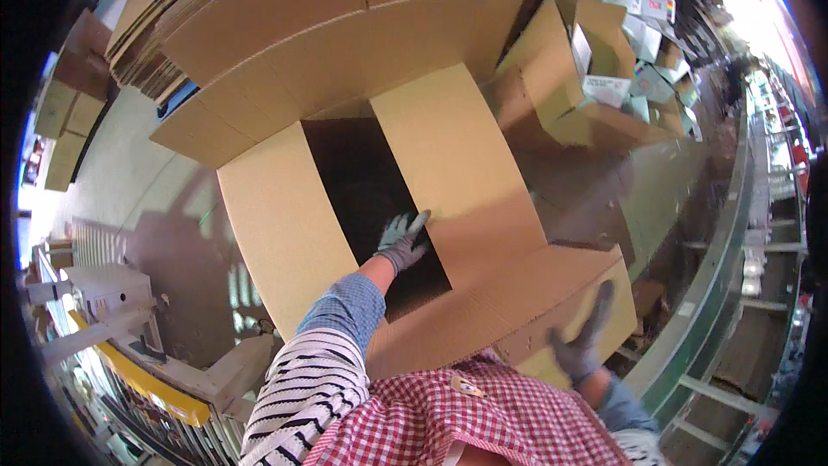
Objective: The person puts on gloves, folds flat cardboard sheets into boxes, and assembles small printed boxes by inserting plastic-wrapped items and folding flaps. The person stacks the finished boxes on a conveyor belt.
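A large cardboard box (466, 142) lies before me, its two inner flaps folded inward with a dark gap between them. Its long far flap stands out away from me, and the near flap reaches toward my checked apron. My left hand (404, 243), in a grey glove, is over the gap, with a finger at the edge of the right inner flap; whether it grips that edge cannot be told. Blurred and gloved, my right hand (584, 340) has thumb and fingers spread beside the box's near right corner, with nothing seen in it.
Flattened cardboard (168, 32) is stacked at the upper left. An open carton (550, 71) stands at the upper right beside a heap of small white boxes (640, 39). A green-sided conveyor (711, 272) runs along the right. Machinery with a yellow bar (149, 382) is at the lower left.
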The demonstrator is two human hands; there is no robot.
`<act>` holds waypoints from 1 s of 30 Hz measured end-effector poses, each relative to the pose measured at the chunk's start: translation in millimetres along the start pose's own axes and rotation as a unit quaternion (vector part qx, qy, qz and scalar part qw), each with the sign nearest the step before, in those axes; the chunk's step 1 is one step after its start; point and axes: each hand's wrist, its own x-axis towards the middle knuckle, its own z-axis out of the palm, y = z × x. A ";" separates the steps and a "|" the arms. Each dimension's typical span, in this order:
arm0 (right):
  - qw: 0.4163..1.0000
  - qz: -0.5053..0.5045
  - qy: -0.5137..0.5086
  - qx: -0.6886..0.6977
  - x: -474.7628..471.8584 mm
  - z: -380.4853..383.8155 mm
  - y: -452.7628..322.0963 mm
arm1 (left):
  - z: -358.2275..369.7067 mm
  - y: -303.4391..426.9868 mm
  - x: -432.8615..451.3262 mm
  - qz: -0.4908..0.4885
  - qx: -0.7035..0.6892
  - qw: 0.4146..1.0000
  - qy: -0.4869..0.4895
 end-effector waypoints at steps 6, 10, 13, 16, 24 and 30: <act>0.936 0.149 -0.036 0.317 81.2 201.7 -18.1 | -141.2 36.0 18.3 0.133 0.198 0.971 0.009; 0.980 0.082 -0.171 -0.060 142.8 273.2 -14.6 | -393.9 76.9 21.3 0.120 0.371 0.817 0.426; 0.976 0.049 -0.199 -0.078 141.4 296.3 -17.5 | -457.8 -41.4 -6.7 -0.208 0.294 0.895 0.263; 0.981 0.060 -0.166 -0.081 140.9 297.0 -3.9 | -372.5 -0.6 -41.0 -0.088 0.259 0.951 0.146; 0.987 0.012 0.000 0.158 152.5 276.0 68.2 | -110.0 -75.1 -99.3 -0.125 0.290 0.946 0.070; 0.944 0.272 -0.072 0.169 278.4 271.3 97.7 | -155.2 -111.6 -120.7 -0.122 0.219 0.944 0.213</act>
